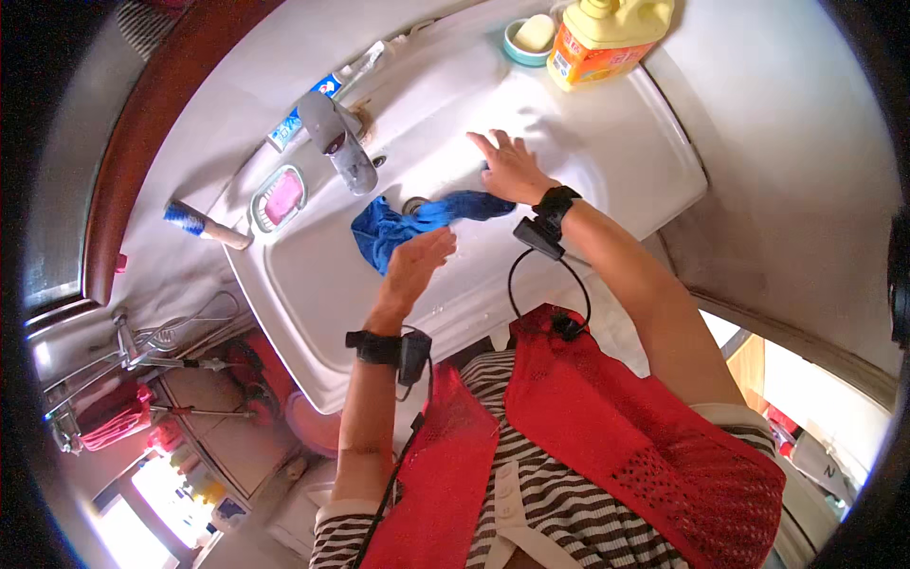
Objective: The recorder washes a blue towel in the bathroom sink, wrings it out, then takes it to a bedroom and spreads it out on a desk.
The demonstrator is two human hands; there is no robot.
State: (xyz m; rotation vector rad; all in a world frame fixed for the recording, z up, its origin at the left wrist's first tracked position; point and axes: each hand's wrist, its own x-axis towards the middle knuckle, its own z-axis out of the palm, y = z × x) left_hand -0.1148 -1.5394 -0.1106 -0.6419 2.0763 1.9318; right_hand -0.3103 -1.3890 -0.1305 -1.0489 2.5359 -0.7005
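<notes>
A wet blue cloth (398,226) lies bunched in the white sink (316,281), partly over the drain. At the cloth's near edge is my left hand (419,259), fingers stretched out and close together, with no clear grip on the fabric. My right hand (517,171) hovers over the basin just beyond the cloth's dark right end, its fingers spread and nothing seen in them. A small dark blue patch shows beside that hand's thumb; whether it belongs to the cloth I cannot tell. The grey faucet (345,146) reaches over the basin behind the cloth.
Pink soap (284,198) sits in a dish at the sink's left, beside a blue-bristled brush (206,226). Toothpaste tubes (286,129) lie behind the faucet. A yellow jug (604,50) and a teal bowl (525,55) holding pale soap occupy the back right. Cables hang from both wristbands.
</notes>
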